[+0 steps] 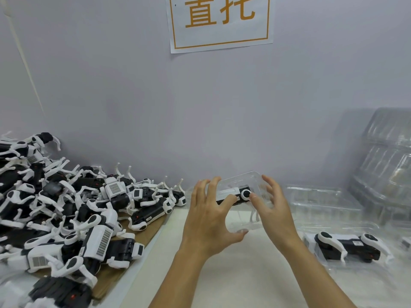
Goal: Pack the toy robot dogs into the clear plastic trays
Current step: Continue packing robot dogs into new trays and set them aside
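A clear plastic tray (241, 181) is held tilted above the white table, with a black-and-white toy robot dog (231, 196) lying in it. My left hand (206, 216) grips the tray's left end, fingers over the top and thumb curled under the lower edge. My right hand (274, 210) is at the tray's right end with fingers spread; its thumb presses on the dog's round black hip joint. The dog's white legs hang down between my hands.
A big heap of loose robot dogs (66, 207) covers a cardboard sheet on the left. On the right lie a packed tray with a dog (347, 243), empty trays (322, 201) and a tall stack of trays (389, 161). A wall rises close behind.
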A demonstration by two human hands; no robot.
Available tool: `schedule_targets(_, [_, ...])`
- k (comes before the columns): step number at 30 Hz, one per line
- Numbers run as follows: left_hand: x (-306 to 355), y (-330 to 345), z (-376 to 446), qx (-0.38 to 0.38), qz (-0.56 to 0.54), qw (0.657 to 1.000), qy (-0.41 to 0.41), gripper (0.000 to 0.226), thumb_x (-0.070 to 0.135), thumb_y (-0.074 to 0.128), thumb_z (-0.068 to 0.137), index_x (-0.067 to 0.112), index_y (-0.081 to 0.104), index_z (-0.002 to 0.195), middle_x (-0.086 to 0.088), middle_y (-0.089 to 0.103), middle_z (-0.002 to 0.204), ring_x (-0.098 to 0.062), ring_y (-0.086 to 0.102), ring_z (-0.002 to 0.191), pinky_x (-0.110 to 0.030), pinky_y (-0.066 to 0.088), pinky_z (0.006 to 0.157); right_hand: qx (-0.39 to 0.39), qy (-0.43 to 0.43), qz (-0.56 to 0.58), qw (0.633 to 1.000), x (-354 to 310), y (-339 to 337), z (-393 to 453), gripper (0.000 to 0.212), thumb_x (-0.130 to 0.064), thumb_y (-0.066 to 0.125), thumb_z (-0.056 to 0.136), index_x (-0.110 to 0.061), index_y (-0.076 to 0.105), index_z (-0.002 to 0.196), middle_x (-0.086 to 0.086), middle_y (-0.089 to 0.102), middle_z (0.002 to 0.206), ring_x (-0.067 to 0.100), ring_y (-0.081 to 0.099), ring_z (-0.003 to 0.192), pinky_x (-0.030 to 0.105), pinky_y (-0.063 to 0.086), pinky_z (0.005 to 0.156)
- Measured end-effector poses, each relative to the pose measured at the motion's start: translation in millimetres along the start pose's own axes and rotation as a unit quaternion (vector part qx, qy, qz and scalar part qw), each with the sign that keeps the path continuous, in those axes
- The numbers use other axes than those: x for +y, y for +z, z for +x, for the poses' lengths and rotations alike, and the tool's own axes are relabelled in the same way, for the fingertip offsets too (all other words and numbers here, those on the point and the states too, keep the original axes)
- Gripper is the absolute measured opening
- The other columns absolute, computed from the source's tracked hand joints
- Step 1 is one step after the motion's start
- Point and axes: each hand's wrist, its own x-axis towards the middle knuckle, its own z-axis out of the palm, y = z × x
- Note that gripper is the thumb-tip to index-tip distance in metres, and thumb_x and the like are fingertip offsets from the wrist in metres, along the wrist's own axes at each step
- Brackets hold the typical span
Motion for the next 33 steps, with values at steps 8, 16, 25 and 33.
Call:
schedule_targets(8, [-2.2, 2.5, -4.0, -0.01, -0.083, 0.995, -0.053, 0.065, 0.073, 0.066, 0.059, 0.036, 0.055, 0.112, -0.005, 0.04, 0.144, -0.032, 0.033, 0.133, -0.039, 0.029, 0.109, 0.035, -0.138, -0.176, 0.974, -5.7, 5.0, -3.8, 0.058, -0.024, 0.075, 0.084, -0.051, 0.049, 0.129, -0.013, 0.044, 0.129, 0.007, 0.043, 0.126, 0.05, 0.036, 0.108])
schedule_targets(16, [-1.2, 3.7, -3.6, -0.003, -0.039, 0.999, -0.033, 0.063, 0.071, 0.067, 0.06, 0.03, 0.06, 0.107, -0.01, 0.041, 0.145, -0.038, 0.036, 0.132, -0.051, 0.035, 0.108, 0.038, -0.173, -0.239, 0.955, -2.3, 5.8, -0.2, 0.029, -0.023, 0.08, 0.08, -0.045, 0.071, 0.096, -0.01, 0.044, 0.13, 0.006, 0.036, 0.126, 0.038, 0.024, 0.102])
schedule_targets(25, [-0.9, 6.6, -5.7, 0.018, -0.022, 0.999, -0.018, 0.06, 0.07, 0.07, 0.059, 0.029, 0.062, 0.102, -0.011, 0.044, 0.142, -0.04, 0.04, 0.129, -0.05, 0.035, 0.107, 0.051, -0.19, -0.222, 0.955, -0.5, 4.1, 2.7, 0.038, -0.013, 0.084, 0.074, -0.046, 0.072, 0.09, -0.013, 0.045, 0.124, 0.001, 0.035, 0.117, 0.04, 0.028, 0.1])
schedule_targets(33, [0.8, 4.0, -3.8, 0.04, -0.055, 0.997, -0.026, 0.062, 0.071, 0.068, 0.064, 0.032, 0.064, 0.113, -0.009, 0.046, 0.14, -0.035, 0.041, 0.129, -0.045, 0.031, 0.11, 0.036, -0.152, -0.162, 0.974, -4.2, 2.7, -1.0, 0.026, -0.031, 0.077, 0.083, -0.051, 0.068, 0.096, -0.015, 0.045, 0.125, 0.009, 0.042, 0.123, 0.047, 0.038, 0.106])
